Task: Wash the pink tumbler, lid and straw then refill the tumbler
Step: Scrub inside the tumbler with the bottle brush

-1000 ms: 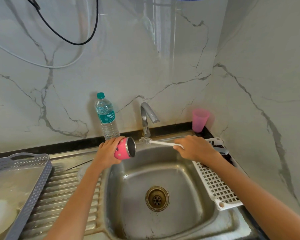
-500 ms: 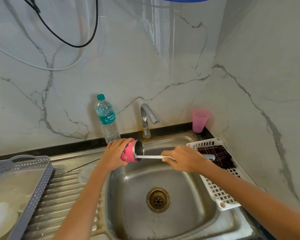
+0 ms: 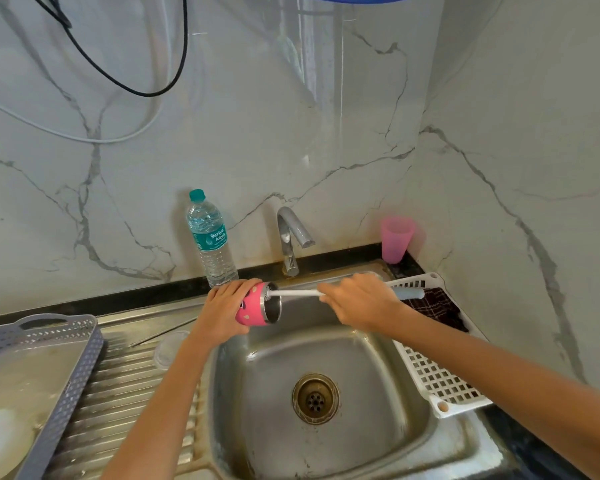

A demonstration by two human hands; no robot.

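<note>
My left hand (image 3: 222,306) grips the pink tumbler (image 3: 255,306) on its side over the back left corner of the steel sink (image 3: 395,441), its steel mouth facing right. My right hand (image 3: 359,301) holds a white bottle brush (image 3: 295,293) by its handle; the bristle head sits at the tumbler's upper rim, partly inside. A clear round lid (image 3: 168,349) lies on the ribbed drainboard by my left forearm. A thin straw (image 3: 163,332) lies on the drainboard behind it.
A water bottle (image 3: 211,242) with a green cap stands behind the tumbler, beside the closed tap (image 3: 290,239). A pink cup (image 3: 395,239) stands in the back right corner. A white rack (image 3: 437,375) with a dark cloth flanks the sink's right. A grey basket (image 3: 59,375) sits left.
The brush went into the tumbler's mouth and has now drawn back up to its rim. Both hands shifted slightly with the scrubbing.
</note>
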